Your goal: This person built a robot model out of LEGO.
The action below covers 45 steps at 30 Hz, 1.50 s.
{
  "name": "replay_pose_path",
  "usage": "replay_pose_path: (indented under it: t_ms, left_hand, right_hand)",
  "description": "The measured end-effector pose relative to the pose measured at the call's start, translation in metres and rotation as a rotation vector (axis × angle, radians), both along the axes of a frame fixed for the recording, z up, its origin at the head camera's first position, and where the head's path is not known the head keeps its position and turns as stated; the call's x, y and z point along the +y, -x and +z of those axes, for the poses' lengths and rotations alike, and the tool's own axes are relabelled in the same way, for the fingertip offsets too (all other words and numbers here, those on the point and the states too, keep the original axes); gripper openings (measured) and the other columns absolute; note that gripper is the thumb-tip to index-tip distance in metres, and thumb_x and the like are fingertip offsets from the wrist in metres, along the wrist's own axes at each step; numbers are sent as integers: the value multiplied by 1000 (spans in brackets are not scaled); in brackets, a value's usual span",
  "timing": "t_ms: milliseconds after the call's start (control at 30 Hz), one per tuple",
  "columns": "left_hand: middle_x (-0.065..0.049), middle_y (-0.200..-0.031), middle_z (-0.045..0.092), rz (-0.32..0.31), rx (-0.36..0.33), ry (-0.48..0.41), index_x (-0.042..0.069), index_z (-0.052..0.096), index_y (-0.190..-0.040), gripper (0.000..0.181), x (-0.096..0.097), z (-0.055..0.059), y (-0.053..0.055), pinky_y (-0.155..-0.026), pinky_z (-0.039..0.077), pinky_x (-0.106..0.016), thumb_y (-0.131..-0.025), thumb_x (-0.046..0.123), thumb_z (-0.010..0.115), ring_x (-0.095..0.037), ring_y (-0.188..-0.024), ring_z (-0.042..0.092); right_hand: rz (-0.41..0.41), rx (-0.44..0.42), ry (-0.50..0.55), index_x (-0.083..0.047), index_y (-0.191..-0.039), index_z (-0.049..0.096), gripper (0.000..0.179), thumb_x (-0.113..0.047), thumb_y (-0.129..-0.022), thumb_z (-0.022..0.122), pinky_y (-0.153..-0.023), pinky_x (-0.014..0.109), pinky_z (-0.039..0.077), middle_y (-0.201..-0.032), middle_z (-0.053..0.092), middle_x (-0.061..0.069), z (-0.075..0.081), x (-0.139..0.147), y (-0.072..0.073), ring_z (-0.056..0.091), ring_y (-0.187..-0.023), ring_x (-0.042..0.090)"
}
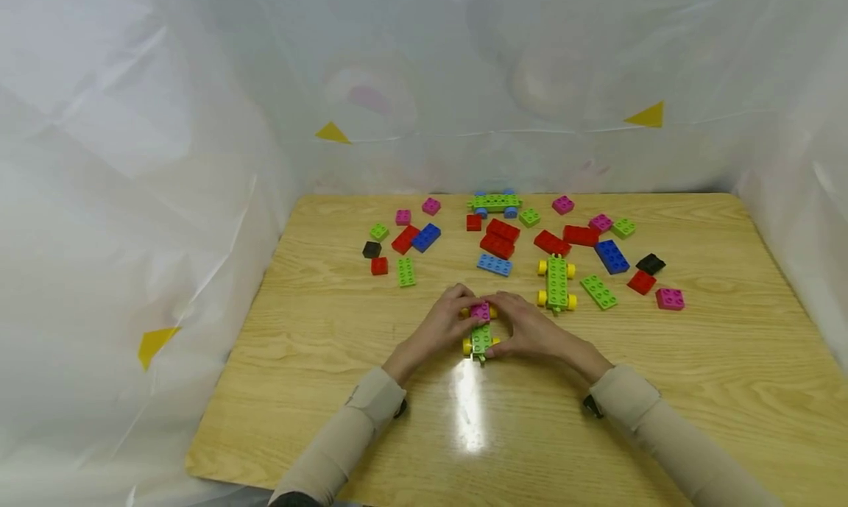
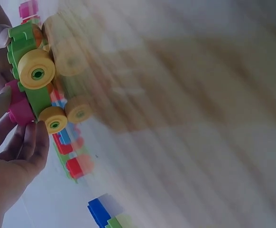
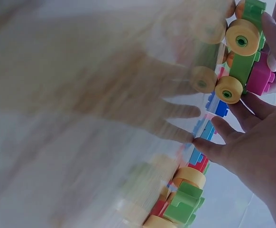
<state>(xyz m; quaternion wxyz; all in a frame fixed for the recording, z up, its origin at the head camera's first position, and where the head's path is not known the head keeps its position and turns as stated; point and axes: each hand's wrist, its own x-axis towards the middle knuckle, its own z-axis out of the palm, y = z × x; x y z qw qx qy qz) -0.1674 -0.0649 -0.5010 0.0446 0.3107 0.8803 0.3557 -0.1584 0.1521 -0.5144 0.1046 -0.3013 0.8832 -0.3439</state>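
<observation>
A green wheeled base [image 1: 481, 339] with yellow wheels stands on the table in front of me, its long side pointing away. On its far half sits a pink brick [image 1: 480, 313], seen side-on in the right wrist view as a pink brick [image 3: 260, 75] on the green studs. My left hand [image 1: 445, 319] pinches this brick from the left between thumb and fingers. From the right, my right hand [image 1: 530, 327] grips the base, thumb at its near end and fingertips at the far end. In the left wrist view two yellow wheels [image 2: 37, 69] show on the tabletop.
A second green base [image 1: 557, 282] with yellow wheels stands right of my hands. Another green base [image 1: 495, 202] with blue wheels is at the back edge. Several loose bricks, such as a light blue brick [image 1: 495, 265] and a red brick [image 1: 552, 243], lie across the table's far half.
</observation>
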Motion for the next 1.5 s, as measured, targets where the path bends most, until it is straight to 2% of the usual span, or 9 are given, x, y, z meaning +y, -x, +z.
replay_pose_path:
  t_ms: [300, 567, 800, 1033, 1233, 1400, 1500]
  left_hand:
    - [-4, -104, 52, -6, -5, -23, 1, 68, -114, 28, 0, 1, 1, -84, 44, -25, -92, 17, 67, -17, -96, 51]
    - [-4, -104, 53, 26, -60, 28, 1, 68, -118, 31, 3, 5, 2, -84, 44, -24, -92, 18, 67, -18, -97, 53]
    - [-3, -99, 52, 4, -34, 28, -1, 68, -115, 29, 4, 6, 3, -79, 44, -21, -91, 15, 68, -18, -92, 51]
    - [-4, -94, 50, 5, -54, 5, 1, 69, -111, 25, 2, 5, 5, -74, 41, -20, -90, 14, 69, -19, -88, 50]
    - [-4, -96, 50, -19, 6, 28, 1, 68, -110, 24, 3, 7, 5, -77, 41, -22, -91, 17, 68, -20, -90, 49]
    - [-3, -103, 53, -38, 68, 58, 3, 66, -111, 25, 3, 2, 6, -84, 43, -24, -92, 18, 67, -16, -97, 49]
    - [-3, -109, 53, -36, 59, 68, 5, 65, -114, 26, 2, -1, 5, -88, 43, -24, -93, 20, 66, -15, -101, 48]
  right_hand:
    - [-3, -21, 0, -10, -146, 40, 97, -52, -69, 82, -107, 58, 28, -147, 40, 15, 2, 0, -1, 32, -137, 38]
    - [0, -19, -5, -9, -145, 40, 96, -51, -70, 82, -107, 58, 29, -147, 40, 16, 2, 0, 0, 32, -136, 38]
    - [-6, -20, 1, -8, -145, 40, 96, -49, -69, 84, -108, 57, 28, -146, 40, 17, 3, 0, -1, 32, -136, 37]
    - [-2, -27, 1, -8, -145, 40, 96, -48, -69, 84, -108, 56, 29, -147, 39, 18, 4, 0, 1, 32, -137, 38]
    - [10, -11, -8, -8, -144, 40, 96, -48, -69, 84, -107, 56, 29, -146, 40, 19, 5, 1, 4, 33, -136, 38]
    - [15, 8, -5, -8, -143, 42, 95, -50, -69, 84, -107, 56, 31, -145, 41, 19, 2, 2, 6, 34, -135, 38]
    - [13, 5, 1, -8, -141, 44, 93, -50, -68, 84, -106, 56, 32, -142, 44, 17, 1, 2, 7, 36, -133, 38]
